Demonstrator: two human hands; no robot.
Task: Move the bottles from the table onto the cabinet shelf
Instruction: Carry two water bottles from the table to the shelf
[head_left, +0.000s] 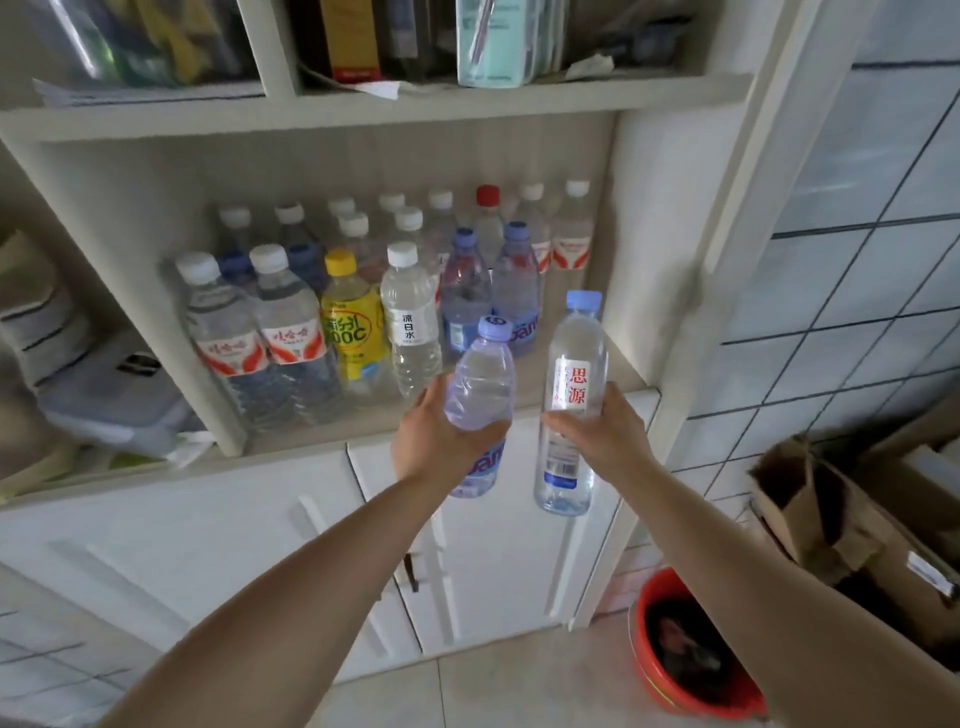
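Observation:
My left hand (434, 434) grips a short clear bottle with a lilac cap (483, 384) around its middle. My right hand (605, 434) holds a taller clear bottle with a blue cap and red characters on its label (571, 374). Both bottles are upright, just in front of the front edge of the cabinet shelf (332, 434), at its right end. Several bottles stand on that shelf, among them a yellow drink bottle (350, 322), a white-capped bottle with a white label (410, 317) and two lilac-capped bottles (511, 291). The table is not in view.
White cabinet doors (483, 561) are shut below the shelf. An upper shelf (363, 104) holds books and papers. A red basin (691, 644) sits on the floor at the right, beside open cardboard boxes (841, 514). Containers lie in the left compartment (104, 395).

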